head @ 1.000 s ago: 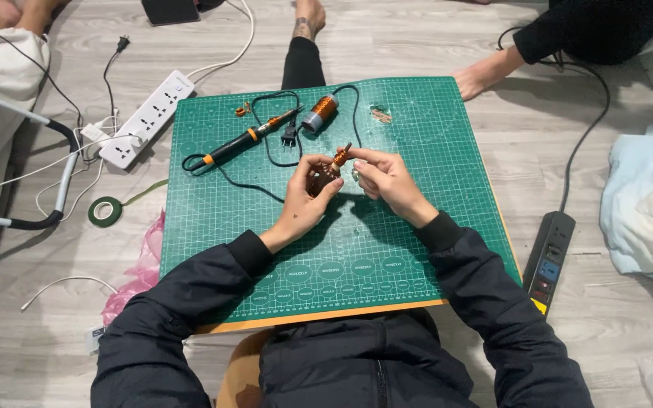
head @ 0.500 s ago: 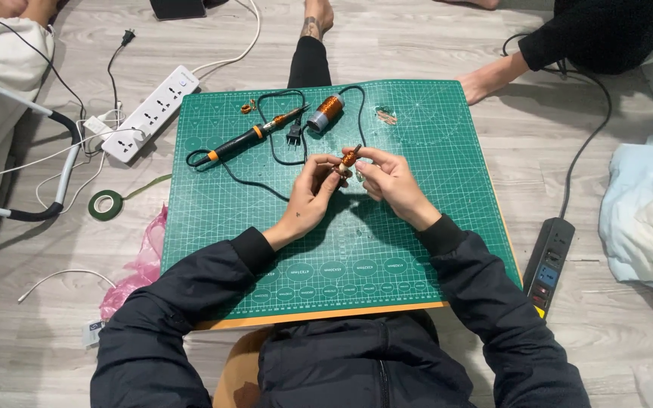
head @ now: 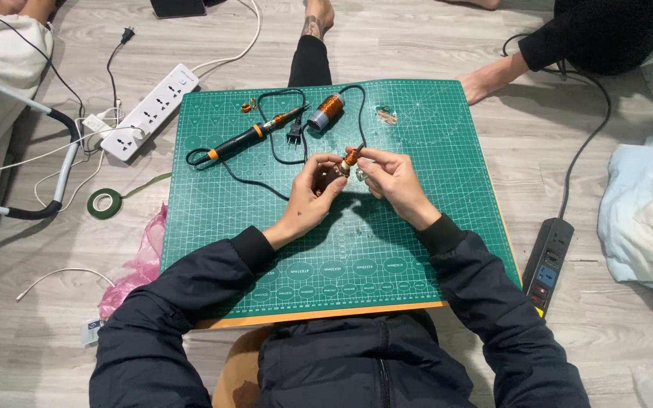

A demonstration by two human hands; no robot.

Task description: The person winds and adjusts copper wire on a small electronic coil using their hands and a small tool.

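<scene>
Hands met above the middle of the green cutting mat [head: 387, 249], which lay on the wooden floor [head: 568, 151] and kept the work off it. My left hand [head: 313, 195] was curled around a small dark part [head: 332, 177], fingers pressed together on it, so that it stayed fixed close under my eyes. My right hand [head: 388, 177] pinched the small copper-wound piece [head: 350, 158] between thumb and fingertips, its thin dark tip pointing up and away; whether the two pieces were joined I could not tell. Both were held in the air just above the mat, not resting on it. The soldering iron [head: 245, 140] lay at the far left of the mat with its black cord [head: 266, 185] looped beside it, out of the way of my wrists, and the copper wire spool [head: 325, 112] lay just behind my hands, near enough to reach. The white power strip [head: 149, 112] sat off the mat on the floor, the green tape roll [head: 103, 202] well apart. Compared with a second ago, the copper-wound piece stood higher and clear of my left palm, and my right fingers had shifted up its shaft; iron, spool and strip had not moved.
</scene>
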